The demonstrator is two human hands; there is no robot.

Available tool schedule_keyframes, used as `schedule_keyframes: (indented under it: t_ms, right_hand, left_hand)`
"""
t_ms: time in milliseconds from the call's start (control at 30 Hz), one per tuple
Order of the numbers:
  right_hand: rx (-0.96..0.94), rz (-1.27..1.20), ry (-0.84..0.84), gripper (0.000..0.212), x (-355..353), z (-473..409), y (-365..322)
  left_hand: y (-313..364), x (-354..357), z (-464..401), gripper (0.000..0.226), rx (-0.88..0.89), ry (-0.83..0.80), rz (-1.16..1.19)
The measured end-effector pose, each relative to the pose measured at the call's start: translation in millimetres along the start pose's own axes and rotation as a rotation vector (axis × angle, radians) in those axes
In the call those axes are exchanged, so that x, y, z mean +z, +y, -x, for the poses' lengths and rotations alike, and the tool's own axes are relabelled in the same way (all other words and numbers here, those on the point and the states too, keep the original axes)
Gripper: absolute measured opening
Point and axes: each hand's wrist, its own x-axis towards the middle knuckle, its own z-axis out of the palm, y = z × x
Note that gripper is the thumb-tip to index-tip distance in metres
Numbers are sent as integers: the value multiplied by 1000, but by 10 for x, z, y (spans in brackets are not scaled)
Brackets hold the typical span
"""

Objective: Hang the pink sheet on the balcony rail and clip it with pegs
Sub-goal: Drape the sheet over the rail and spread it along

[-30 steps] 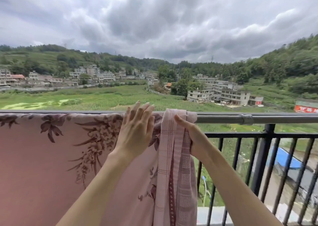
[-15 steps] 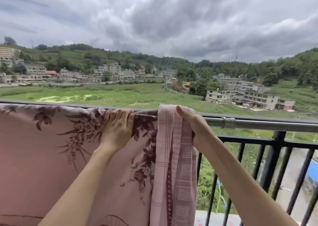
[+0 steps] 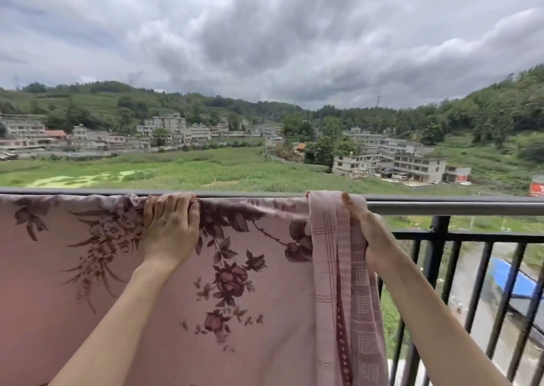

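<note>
The pink sheet [image 3: 73, 282] with dark floral print hangs over the grey balcony rail [image 3: 456, 206] and covers its left and middle stretch. My left hand [image 3: 170, 226] grips the sheet's bunched top edge at the rail, fingers curled over it. At the sheet's right end a folded, chequered pink strip [image 3: 338, 282] hangs down. My right hand [image 3: 365, 226] holds that strip at the rail, thumb up on the near side and fingers behind the cloth. No pegs are in view.
Black vertical balusters [image 3: 435, 268] run below the bare right part of the rail. Beyond the balcony lie green fields, houses and hills under a cloudy sky. A road and a blue roof [image 3: 506, 276] lie far below on the right.
My left hand went from flat against the sheet to gripping its top edge, and has slid left along the rail, spreading the cloth. My right hand kept its hold at the right end.
</note>
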Motion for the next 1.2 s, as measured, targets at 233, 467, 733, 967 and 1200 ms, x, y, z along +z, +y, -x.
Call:
schedule_keyframes:
  t_ms: [233,467,733,967,1200]
  right_hand:
    - [24,33,77,48,69,-7,32]
    - [-30,181,75,39,-14,-11,67]
    - [-282,308,62,25,-302,-32,-97]
    - [-242,288,37,30,-614,-172,-408]
    - [-213,99,236,37,-1211,-348,-768]
  left_hand:
    - [874,119,30,46,213,-28,115]
    - [1282,427,59,42,293,-2,7]
    - [1375,424,55,48,206,-9,-32]
    - [1548,362,44,40,8,-143,-127]
    - [1615,373,38,40,-78,-138,-99]
